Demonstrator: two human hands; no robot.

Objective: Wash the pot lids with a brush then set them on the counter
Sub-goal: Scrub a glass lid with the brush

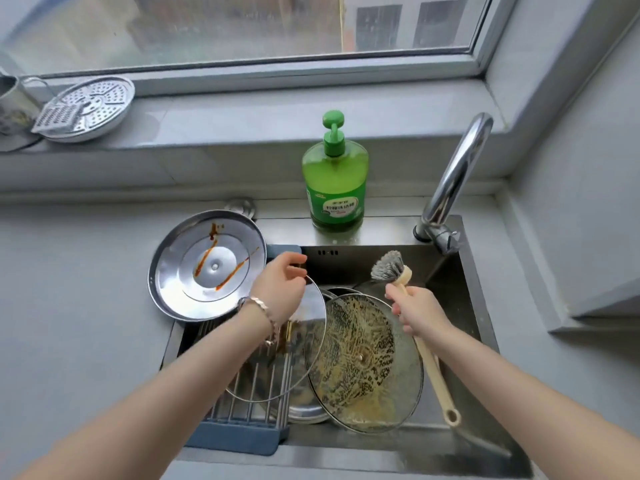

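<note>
Clear glass pot lid (pixel 294 358) is being pinched by the left hand (pixel 280 282) over the steel sink (pixel 467 393), probably for scrubbing, right hand (pixel 415 313) gripping the cream brush (pixel 434 375).

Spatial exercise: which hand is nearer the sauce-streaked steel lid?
Left. The left hand, pinching a glass lid, is beside the steel lid; the right hand, with the brush, farther right.

The single head-worn wide-angle camera looked forward and steeply down, close over the sink (pixel 388 230), its top edge reaching the window (pixel 242 26) behind.
</note>
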